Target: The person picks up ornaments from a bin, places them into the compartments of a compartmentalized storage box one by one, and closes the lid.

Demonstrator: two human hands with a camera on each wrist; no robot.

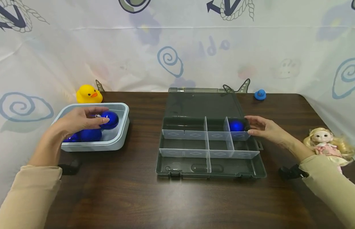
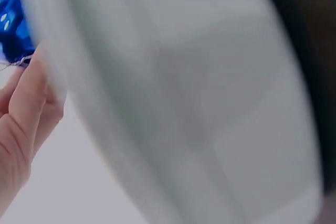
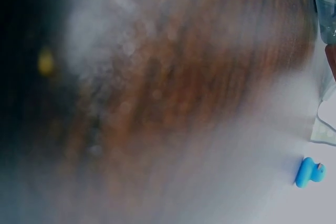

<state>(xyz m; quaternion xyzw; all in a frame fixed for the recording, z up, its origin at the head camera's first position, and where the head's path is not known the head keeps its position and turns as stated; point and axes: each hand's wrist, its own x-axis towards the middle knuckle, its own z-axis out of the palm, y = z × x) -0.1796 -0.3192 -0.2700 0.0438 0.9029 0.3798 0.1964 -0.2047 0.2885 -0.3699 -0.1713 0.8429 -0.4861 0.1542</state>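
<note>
In the head view my left hand [image 1: 83, 121] pinches a shiny blue bauble [image 1: 110, 120] by its silver cap, over the pale blue tub [image 1: 124, 127]. More blue baubles [image 1: 91, 135] lie in the tub under that hand. The left wrist view catches part of the held bauble [image 2: 13, 22] at its edge. A smoky clear compartment box [image 1: 184, 163] lies with its lid folded back, and one blue bauble [image 1: 236, 126] sits in its back right compartment. My right hand [image 1: 264, 128] has extended fingertips at the box's right wall, beside that compartment.
A yellow rubber duck [image 1: 89, 93] stands behind the tub, and a small blue duck [image 1: 260, 94] is at the back right. A blond doll [image 1: 327, 144] lies by my right forearm. White printed cloth [image 1: 108, 47] hangs behind the dark wooden table [image 1: 131, 190].
</note>
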